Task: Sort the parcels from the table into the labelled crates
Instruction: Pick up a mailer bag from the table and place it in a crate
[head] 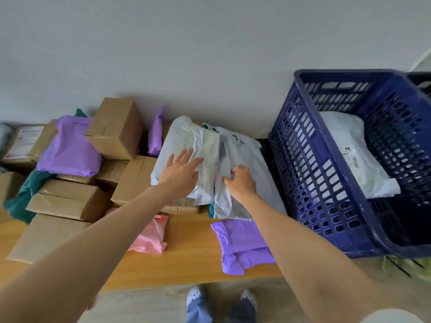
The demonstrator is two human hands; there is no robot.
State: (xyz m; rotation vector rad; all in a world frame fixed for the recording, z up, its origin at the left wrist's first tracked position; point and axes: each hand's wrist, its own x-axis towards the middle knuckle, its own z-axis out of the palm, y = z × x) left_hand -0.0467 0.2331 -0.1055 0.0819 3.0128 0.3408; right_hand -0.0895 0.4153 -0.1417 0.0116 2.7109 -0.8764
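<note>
One parcel (349,145) sitting in crate (310,183), most waiting on counter (191,259); right fingers (229,180) pinching grey bag (251,157), left fingers (185,157) spreading open

Nothing fancy on my feed: the arms (93,234) are bare from the left hand (180,173) and right hand (241,183) back to the frame edge. There's just a sliver of white sleeve (396,317) at the right shoulder. Down below are pale clogs (194,294) dotted with holes. The trousers (198,311) look light blue on the left leg, darker and greyish on the right.
</note>
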